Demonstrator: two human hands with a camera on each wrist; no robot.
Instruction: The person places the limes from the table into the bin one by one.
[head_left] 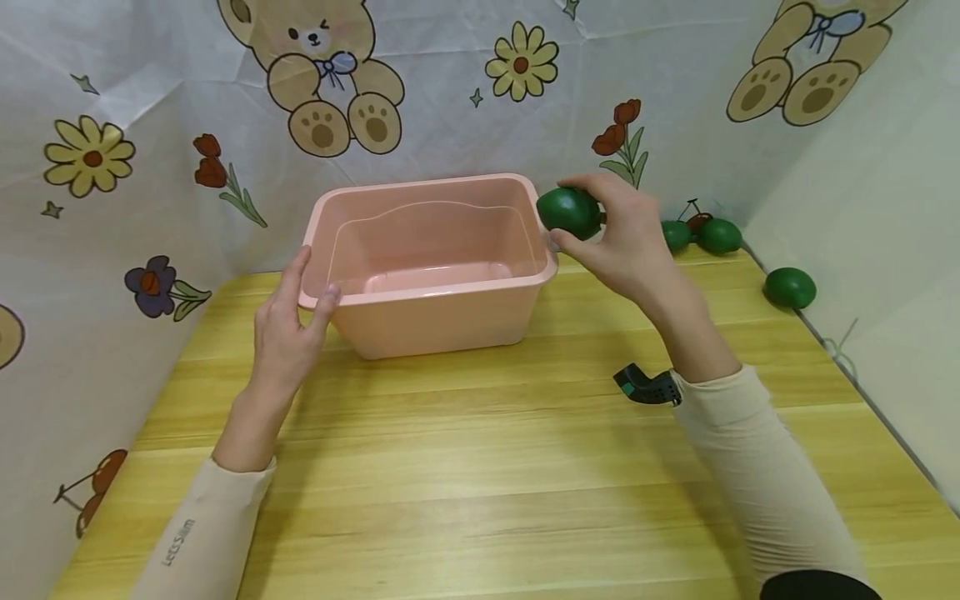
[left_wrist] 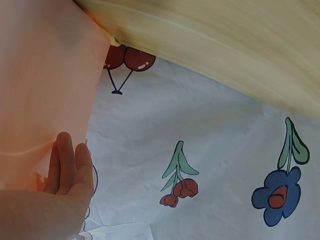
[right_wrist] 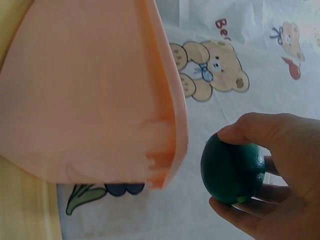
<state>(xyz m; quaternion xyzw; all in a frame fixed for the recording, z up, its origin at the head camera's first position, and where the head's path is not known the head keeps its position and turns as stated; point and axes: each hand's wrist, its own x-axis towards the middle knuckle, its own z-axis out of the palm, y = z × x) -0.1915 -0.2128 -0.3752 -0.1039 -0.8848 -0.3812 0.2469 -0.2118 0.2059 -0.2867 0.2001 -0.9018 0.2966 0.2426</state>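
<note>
A pink plastic basin point(head_left: 442, 321) stands on the wooden table, its inside bare. My left hand point(head_left: 288, 337) rests at its near left corner, fingers fairly straight along the left side and thumb at the front rim. In the left wrist view, the fingers point(left_wrist: 65, 162) lie against the basin's outer wall. My right hand point(head_left: 626, 237) pinches a glossy dark green lime point(head_left: 567, 212) between thumb and fingers, just beyond the basin's right rim. The right wrist view shows this lime point(right_wrist: 232, 170) beside the rim, a pale stem mark on its underside.
Two more green limes lie at the back right, one point(head_left: 677, 236) partly behind the right hand and another point(head_left: 719, 237) near the corner. A further lime point(head_left: 790, 288) sits by the table's right edge. Printed cloth point(head_left: 450, 100) hangs behind; a pale wall point(head_left: 900, 275) borders the right.
</note>
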